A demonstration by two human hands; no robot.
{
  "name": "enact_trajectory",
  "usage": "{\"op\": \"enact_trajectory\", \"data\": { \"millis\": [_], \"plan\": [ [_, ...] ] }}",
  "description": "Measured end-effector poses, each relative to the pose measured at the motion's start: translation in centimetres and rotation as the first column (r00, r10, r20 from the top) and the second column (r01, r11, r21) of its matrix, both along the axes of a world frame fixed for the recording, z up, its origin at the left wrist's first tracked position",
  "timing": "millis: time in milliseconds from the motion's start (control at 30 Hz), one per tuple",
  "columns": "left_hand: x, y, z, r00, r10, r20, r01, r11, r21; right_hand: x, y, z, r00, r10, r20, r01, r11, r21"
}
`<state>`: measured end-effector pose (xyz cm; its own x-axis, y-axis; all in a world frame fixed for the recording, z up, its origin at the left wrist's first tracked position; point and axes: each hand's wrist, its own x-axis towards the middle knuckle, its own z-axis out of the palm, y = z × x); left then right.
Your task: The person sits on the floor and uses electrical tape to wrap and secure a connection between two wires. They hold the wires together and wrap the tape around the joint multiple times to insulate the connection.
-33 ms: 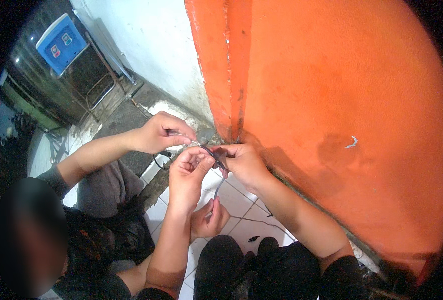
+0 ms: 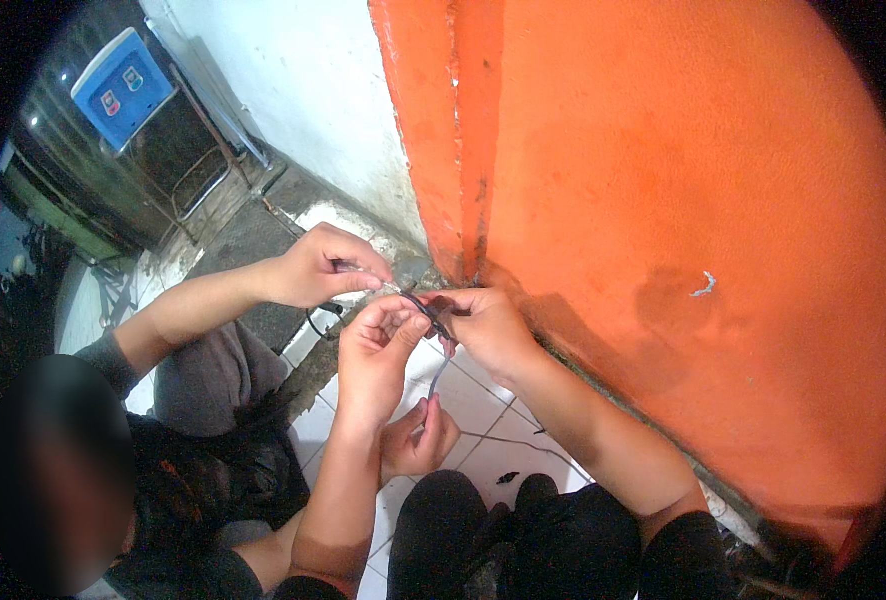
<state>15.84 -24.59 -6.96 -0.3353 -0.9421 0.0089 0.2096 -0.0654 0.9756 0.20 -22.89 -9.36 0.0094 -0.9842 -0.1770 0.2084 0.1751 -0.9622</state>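
A black cable (image 2: 424,311) runs between the hands at the middle of the view. My left hand (image 2: 378,345) pinches it between thumb and fingers. Close beside it, my right hand (image 2: 483,322) has its fingertips closed on the same stretch of cable. Another person, crouching at the left, grips a thin pale end at the cable's upper left with one hand (image 2: 325,268). That person's other hand (image 2: 420,440) holds a grey length (image 2: 441,371) hanging below. What lies under the fingertips is partly hidden.
An orange wall (image 2: 683,150) rises close on the right, meeting a white wall (image 2: 283,70). White tiles (image 2: 473,400) cover the floor, with a thin cord (image 2: 523,443) and a small black scrap (image 2: 507,478) on them. A blue-backed chair (image 2: 128,90) stands far left.
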Motion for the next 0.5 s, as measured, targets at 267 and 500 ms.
{"op": "enact_trajectory", "data": {
  "millis": [267,500],
  "plan": [
    [-0.6,-0.6,0.6,1.000,0.019,-0.008,-0.019,0.999,-0.030,0.8,2.4,3.7,0.802,-0.508,-0.314,0.358,0.830,-0.428],
    [-0.3,-0.8,1.4,0.994,0.081,0.076,-0.083,0.996,0.024,2.4,2.9,4.5,0.721,-0.530,-0.447,0.253,0.801,-0.542]
  ]
}}
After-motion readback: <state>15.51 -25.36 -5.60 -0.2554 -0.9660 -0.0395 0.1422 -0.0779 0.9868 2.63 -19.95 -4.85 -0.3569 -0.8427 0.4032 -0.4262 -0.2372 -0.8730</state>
